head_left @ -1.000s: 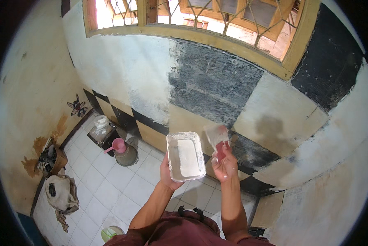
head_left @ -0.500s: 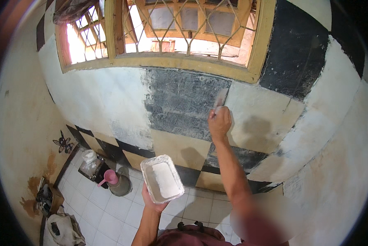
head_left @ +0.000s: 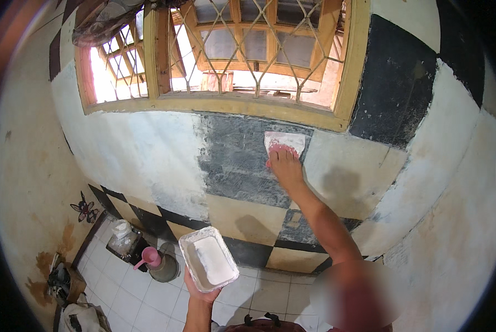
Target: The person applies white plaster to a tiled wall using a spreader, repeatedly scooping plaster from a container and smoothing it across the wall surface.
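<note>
Low in the middle, cupped from beneath by the left hand (head_left: 201,290): a rectangular plastic tub (head_left: 208,266), tilted, half filled with white paste smeared up one side. Fingers curled under its base, thumb side hidden.

On the tiled floor (head_left: 132,301) down left: a dark round bucket (head_left: 165,268) with a pink scoop (head_left: 149,258) resting on its rim, a clear bag (head_left: 121,237) just beside it, bundles of cloth (head_left: 74,315) nearer the corner.

Higher up, at the end of the outstretched arm: the right hand (head_left: 285,166), fingers flat and closed over the lower edge of a wide scraper (head_left: 284,141), pressing it against the wall (head_left: 148,160). Blade pale, coated white, lying flat just under the yellow window frame (head_left: 231,105), at the seam between a dark grey square and a cream one.

Around it: a chequered wall of black, cream and grey squares, partly skimmed over in white to the left. Beyond the frame, a lattice grille (head_left: 248,44) with daylight behind.
</note>
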A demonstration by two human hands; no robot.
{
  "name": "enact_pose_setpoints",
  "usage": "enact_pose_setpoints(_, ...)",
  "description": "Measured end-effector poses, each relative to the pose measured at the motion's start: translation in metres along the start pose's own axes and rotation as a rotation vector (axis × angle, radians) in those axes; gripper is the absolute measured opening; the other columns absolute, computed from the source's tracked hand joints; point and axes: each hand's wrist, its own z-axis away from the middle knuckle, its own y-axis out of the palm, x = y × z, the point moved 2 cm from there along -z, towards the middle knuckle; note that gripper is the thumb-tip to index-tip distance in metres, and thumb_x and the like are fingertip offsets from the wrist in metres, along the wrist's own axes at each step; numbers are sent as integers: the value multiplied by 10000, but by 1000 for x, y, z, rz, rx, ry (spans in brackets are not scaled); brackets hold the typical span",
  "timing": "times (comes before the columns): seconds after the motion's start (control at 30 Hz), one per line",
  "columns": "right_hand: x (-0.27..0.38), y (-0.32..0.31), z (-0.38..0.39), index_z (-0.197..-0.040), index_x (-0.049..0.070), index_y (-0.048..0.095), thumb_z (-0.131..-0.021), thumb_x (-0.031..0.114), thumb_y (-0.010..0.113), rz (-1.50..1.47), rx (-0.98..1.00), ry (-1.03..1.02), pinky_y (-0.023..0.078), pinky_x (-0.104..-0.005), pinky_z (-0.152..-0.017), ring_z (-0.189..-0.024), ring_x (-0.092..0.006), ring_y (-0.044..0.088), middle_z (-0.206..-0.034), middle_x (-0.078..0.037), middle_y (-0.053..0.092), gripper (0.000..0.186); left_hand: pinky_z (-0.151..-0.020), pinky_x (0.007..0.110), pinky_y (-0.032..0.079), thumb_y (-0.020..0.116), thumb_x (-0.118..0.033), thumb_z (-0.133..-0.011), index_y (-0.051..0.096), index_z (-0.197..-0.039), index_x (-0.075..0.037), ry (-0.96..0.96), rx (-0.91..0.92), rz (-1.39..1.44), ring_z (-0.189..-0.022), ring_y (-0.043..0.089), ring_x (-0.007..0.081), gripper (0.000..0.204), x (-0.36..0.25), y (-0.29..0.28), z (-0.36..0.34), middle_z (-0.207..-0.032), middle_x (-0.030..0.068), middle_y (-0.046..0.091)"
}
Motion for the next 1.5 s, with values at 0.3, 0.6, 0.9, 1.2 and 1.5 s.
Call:
enact_pose_setpoints(0.3, 41, 41, -37, -897, 74, 653, -748, 211, 666, -79, 75, -6, 568, -458, -629, -673, -236, 675, -784, -105, 649, 203, -966, 607, 480, 395, -488, -979, 483, -1415, -144, 11, 17, -35, -1200, 591, 363, 562, -22, 12, 9, -1346, 102, 587)
enact_pose_setpoints(0.6, 98, 51, -99, -978, 48, 697, -852, 168, 547, -321, 302, 92, 542, -486, -732, -865, -300, 694, -950, -191, 699, 230, -970, 608, 479, 412, -495, -970, 482, -1421, -167, 61, 32, -48, -1204, 589, 364, 562, -50, 19, 25, -1366, 101, 575)
enact_pose_setpoints(0.9, 78, -43, 1, -1122, 53, 637, -889, 249, 598, -498, 126, 199, 544, -468, -798, -1004, -333, 655, -987, -154, 679, 306, -964, 616, 478, 401, -535, -968, 503, -1403, -172, 112, 39, -71, -1195, 598, 363, 576, -69, 23, 25, -1353, 93, 591)
enact_pose_setpoints(1.2, -131, -75, 62, -947, -10, 626, -819, 145, 623, -353, -176, 1063, 510, -497, -681, -754, -428, 651, -814, -180, 690, 201, -983, 584, 483, 357, -522, -974, 462, -1440, -152, 93, 62, -66, -1208, 589, 360, 604, -81, 17, 16, -1381, 89, 569)
enact_pose_setpoints(1.5, 117, 40, -103, -1098, 43, 622, -821, 125, 623, -604, -249, 792, 505, -485, -827, -927, -404, 648, -1018, -205, 668, 288, -937, 636, 477, 350, -497, -978, 488, -1409, -169, 216, -59, -48, -1173, 605, 374, 559, -138, 2, 47, -1344, 102, 590)
